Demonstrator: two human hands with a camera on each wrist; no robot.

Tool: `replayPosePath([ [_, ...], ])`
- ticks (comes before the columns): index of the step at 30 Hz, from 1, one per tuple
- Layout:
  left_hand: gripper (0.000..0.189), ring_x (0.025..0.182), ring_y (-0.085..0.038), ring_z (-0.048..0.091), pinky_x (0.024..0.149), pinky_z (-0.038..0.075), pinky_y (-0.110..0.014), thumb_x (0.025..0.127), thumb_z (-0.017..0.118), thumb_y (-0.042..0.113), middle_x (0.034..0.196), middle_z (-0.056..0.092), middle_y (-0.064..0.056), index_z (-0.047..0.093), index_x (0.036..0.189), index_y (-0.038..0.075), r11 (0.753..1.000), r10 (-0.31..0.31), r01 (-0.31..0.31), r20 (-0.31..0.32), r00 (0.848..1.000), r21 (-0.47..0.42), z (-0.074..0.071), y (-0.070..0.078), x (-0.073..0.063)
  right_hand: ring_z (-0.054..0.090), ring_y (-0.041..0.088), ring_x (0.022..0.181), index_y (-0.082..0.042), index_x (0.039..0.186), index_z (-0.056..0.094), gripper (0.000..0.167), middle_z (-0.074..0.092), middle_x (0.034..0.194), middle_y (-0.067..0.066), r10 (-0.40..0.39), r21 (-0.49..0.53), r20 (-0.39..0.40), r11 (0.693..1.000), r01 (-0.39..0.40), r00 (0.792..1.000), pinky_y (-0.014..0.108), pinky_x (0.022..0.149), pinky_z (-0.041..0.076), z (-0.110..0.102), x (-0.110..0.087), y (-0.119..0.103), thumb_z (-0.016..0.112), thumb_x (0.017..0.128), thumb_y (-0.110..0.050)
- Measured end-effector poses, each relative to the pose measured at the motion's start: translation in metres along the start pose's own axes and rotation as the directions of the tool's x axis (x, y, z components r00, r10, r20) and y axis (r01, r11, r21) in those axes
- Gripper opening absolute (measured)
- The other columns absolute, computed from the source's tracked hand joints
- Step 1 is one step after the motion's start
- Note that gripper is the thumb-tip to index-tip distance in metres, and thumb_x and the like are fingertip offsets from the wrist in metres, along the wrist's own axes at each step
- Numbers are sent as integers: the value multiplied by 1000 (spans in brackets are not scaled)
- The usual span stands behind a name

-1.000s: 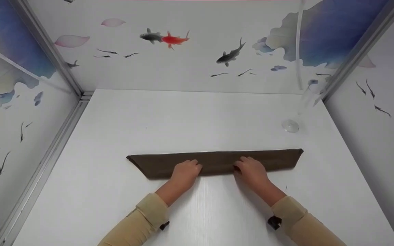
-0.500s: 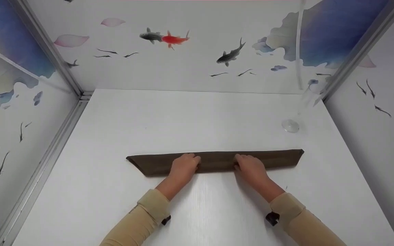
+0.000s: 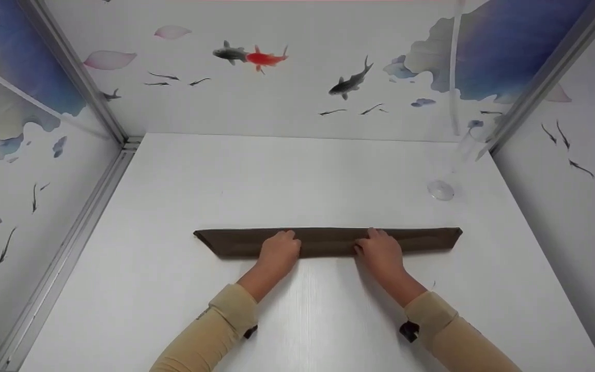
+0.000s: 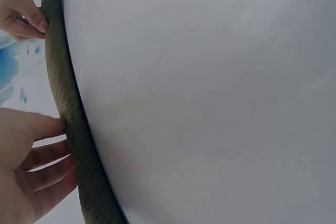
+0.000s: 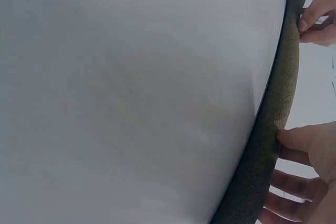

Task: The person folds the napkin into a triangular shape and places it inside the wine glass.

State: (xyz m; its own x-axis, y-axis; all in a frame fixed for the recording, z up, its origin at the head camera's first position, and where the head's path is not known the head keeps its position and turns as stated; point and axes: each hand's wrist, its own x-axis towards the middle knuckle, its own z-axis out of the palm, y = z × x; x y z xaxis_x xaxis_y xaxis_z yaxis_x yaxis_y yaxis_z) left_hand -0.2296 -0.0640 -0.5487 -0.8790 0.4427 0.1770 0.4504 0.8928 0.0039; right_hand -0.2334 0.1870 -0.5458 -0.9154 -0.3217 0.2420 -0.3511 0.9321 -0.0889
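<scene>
A long strip of dark brown cloth (image 3: 328, 243), its left end slanted, lies across the white table. My left hand (image 3: 280, 252) grips its near edge left of the middle, and my right hand (image 3: 381, 252) does the same to the right. Seen from the left wrist, the cloth (image 4: 65, 77) has a rounded, rolled edge; the left hand (image 4: 21, 166) has its thumb against this side, fingers partly hidden behind. The right wrist view has the right hand (image 5: 320, 161) holding the roll (image 5: 275, 103) likewise, thumb pressed on it.
Toward the back right of the table (image 3: 277, 170) stands a clear, see-through thing with a round base (image 3: 441, 190). White panels with painted fish (image 3: 349, 82) and leaves enclose the left, back and right sides.
The cloth's near edge has moved away from the person, both hands with it, while the far edge stays about in place. The strip looks narrower now.
</scene>
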Motion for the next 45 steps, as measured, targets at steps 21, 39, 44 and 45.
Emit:
replayPosePath([
  [21, 30, 84, -19, 63, 64, 54, -30, 83, 76, 5, 96, 62, -3, 72, 111, 17, 991, 70, -76, 63, 996, 109, -5, -6, -12, 60, 27, 80, -5, 99, 75, 18, 60, 91, 10, -15, 24, 43, 1000, 14, 999, 40, 63, 54, 7, -10, 7, 76, 84, -15],
  [39, 26, 95, -24, 66, 79, 54, -33, 88, 63, -8, 104, 70, -8, 67, 110, 6, 983, -49, 68, 115, 992, -168, -5, -16, 5, 62, 29, 68, -4, 90, 58, 14, 61, 73, 9, -28, 26, -21, 999, 29, 999, 42, 58, 50, 7, 6, 10, 72, 88, -7],
  [44, 28, 88, -24, 65, 74, 54, -33, 88, 63, -9, 98, 67, -9, 65, 111, 6, 980, -67, 87, 117, 991, -177, -2, -18, 9, 61, 29, 69, -3, 91, 60, 11, 60, 75, 9, -5, 41, 6, 999, 5, 1000, 42, 61, 50, 7, 11, 11, 70, 89, -7],
  [45, 27, 86, -24, 65, 72, 54, -32, 88, 64, -9, 96, 66, -8, 65, 111, 6, 981, -69, 88, 112, 991, -172, -1, -19, 10, 61, 29, 69, -3, 91, 61, 10, 60, 76, 9, 2, 45, 11, 999, -3, 1000, 42, 61, 50, 7, 12, 11, 70, 89, -7],
])
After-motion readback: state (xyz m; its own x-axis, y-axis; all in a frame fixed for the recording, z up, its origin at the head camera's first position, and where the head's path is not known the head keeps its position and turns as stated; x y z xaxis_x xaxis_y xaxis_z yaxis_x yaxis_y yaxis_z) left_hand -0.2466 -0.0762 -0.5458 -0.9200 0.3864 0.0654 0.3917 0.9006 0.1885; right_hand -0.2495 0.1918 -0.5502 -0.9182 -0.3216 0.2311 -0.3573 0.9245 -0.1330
